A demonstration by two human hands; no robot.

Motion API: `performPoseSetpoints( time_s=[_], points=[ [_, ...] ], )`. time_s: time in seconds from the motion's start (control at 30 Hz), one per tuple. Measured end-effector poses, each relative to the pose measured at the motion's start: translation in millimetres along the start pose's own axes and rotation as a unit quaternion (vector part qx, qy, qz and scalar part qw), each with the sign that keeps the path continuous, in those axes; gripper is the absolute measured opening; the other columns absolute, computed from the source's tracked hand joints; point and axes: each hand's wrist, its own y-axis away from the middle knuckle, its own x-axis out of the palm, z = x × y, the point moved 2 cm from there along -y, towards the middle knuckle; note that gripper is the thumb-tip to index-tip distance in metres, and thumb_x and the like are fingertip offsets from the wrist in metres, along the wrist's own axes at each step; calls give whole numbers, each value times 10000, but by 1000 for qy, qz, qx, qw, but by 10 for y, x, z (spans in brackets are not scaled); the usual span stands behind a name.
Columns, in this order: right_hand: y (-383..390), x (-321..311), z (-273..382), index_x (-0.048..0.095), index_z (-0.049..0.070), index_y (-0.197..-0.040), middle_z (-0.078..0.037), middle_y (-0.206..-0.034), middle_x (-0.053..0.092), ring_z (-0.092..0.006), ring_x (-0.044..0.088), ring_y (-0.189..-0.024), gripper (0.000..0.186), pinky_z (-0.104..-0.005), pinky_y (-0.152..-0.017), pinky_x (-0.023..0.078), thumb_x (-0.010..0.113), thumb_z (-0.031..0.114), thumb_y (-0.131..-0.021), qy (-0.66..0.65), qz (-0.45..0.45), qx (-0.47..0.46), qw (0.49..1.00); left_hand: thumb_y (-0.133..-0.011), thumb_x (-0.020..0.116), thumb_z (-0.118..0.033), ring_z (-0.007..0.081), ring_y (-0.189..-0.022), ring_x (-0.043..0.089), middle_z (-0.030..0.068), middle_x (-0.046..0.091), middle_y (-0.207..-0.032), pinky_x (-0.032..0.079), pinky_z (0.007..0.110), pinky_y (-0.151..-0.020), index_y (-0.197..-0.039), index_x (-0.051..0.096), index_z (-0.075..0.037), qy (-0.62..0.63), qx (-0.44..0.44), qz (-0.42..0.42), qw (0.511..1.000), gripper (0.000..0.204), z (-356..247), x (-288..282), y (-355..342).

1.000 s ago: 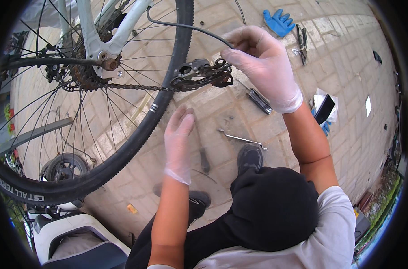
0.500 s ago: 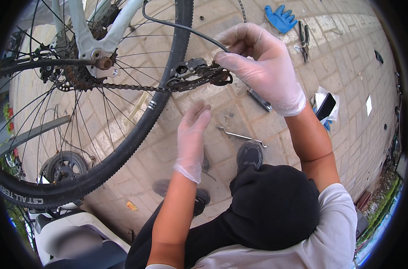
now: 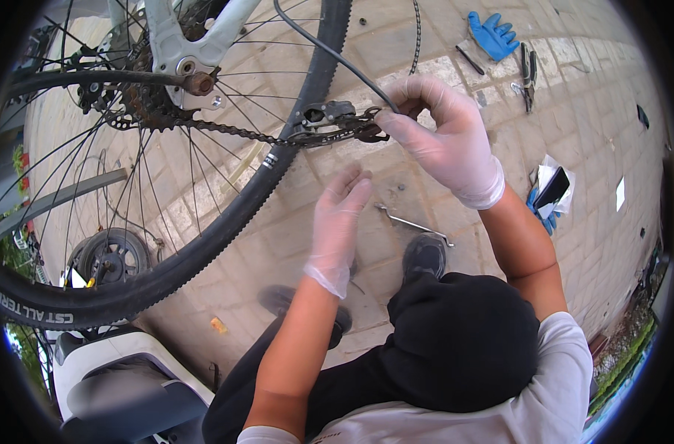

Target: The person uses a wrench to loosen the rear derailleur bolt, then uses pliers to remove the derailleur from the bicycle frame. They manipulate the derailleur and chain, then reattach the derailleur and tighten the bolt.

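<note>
My right hand (image 3: pixel 451 144), in a clear thin glove, pinches the end of a black cable housing (image 3: pixel 329 52) between thumb and fingers. Just left of those fingertips, the rear derailleur (image 3: pixel 329 118) lies stretched out on the rusty chain (image 3: pixel 233 135). Whether the thumb touches the derailleur's cage I cannot tell. Gloved as well, my left hand (image 3: pixel 338 226) hovers below the derailleur, fingers extended and holding nothing. The chain runs to the brown sprockets (image 3: pixel 144 96) by the pale bicycle frame (image 3: pixel 170 44).
The bicycle's black tyre (image 3: pixel 211 244) fills the left side. On the paving lie a wrench (image 3: pixel 414 224), pliers (image 3: pixel 528 78), a blue work glove (image 3: pixel 492 37) and a phone (image 3: pixel 552 189). A small wheel (image 3: pixel 115 259) and a white vehicle body (image 3: pixel 115 362) stand lower left.
The view has shifted, moving the scene right and slightly down. My right hand has come a little nearer to me, uncovering a thin black rod by the blue glove. The left hand stays empty.
</note>
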Motion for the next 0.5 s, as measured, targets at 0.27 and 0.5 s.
performPoseSetpoints(
  time_s=[0.27,0.5],
  points=[
    [-2,130,-247,657,2,-982,-73,-835,657,-139,612,-716,161,-276,-680,500,704,47,-834,33,16,0,999,-898,668,-172,157,-997,600,122,601,-1238,458,280,-893,-1352,477,59,32,135,-161,977,544,-243,-547,-162],
    [31,213,-377,667,20,-1027,-71,-851,656,-160,609,-754,224,-277,-721,496,717,55,-811,21,40,-32,998,-908,652,-170,142,-989,589,119,586,-1247,447,275,-900,-1383,437,65,-2,150,-154,977,573,-360,-658,-240]
  ],
)
